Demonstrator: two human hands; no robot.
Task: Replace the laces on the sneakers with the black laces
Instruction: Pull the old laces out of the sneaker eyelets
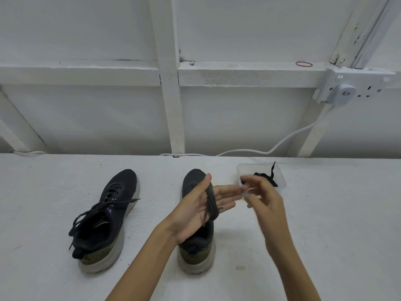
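Head view: left hand (201, 211) flat, palm up, fingers straight, carrying a coiled dark shoelace (212, 205) right above the laceless black mesh sneaker with grey sole (196, 248). Right hand (262, 196) just right of that sneaker, motion-blurred, fingers curled; can't tell what it pinches, if anything. Likely bundling the old lace: keep the coil tight, tuck the end. Fresh black laces (268, 178) sit in a clear plastic tray (282, 177) beyond-right of the sneaker, unobstructed. Matching second sneaker (108, 218) to its left, lace loosened, not out.
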